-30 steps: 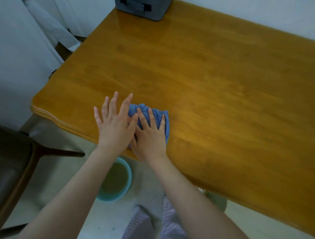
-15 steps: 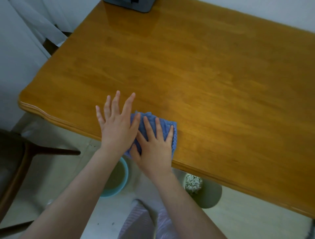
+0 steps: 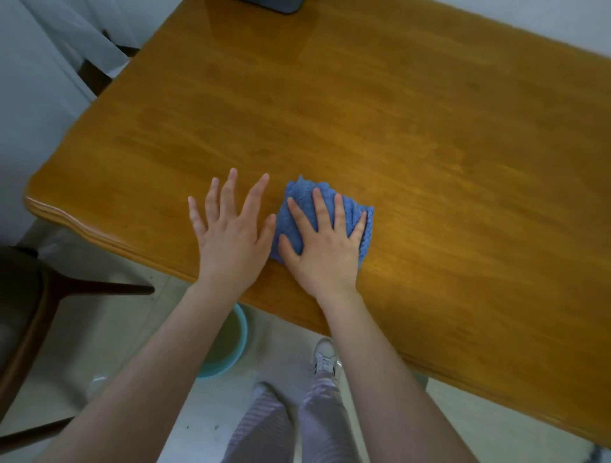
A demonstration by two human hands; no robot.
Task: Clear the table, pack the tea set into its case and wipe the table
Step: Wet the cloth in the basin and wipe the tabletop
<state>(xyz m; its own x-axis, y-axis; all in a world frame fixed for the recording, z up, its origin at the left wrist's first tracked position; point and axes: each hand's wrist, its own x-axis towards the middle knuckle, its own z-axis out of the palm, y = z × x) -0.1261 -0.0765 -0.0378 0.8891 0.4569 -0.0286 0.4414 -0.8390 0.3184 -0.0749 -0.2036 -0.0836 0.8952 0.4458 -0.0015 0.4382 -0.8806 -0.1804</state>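
The right hand (image 3: pixel 322 246), grip spread flat, presses the blue cloth (image 3: pixel 304 190); the left hand (image 3: pixel 231 231), spread, sits at its 9 o'clock, perhaps touching it. Edge at 6; open tabletop (image 3: pixel 429 148) toward 12.

We see only part of the blue cloth (image 3: pixel 302 193); the right hand (image 3: pixel 325 251) lies flat over its middle. At the far edge of the table (image 3: pixel 396 132), the grey case (image 3: pixel 274 4) is cut off by the top of the frame. Below the near edge, the left forearm (image 3: pixel 185 333) hides half of the teal basin (image 3: pixel 231 343). The table's right end runs out of view.
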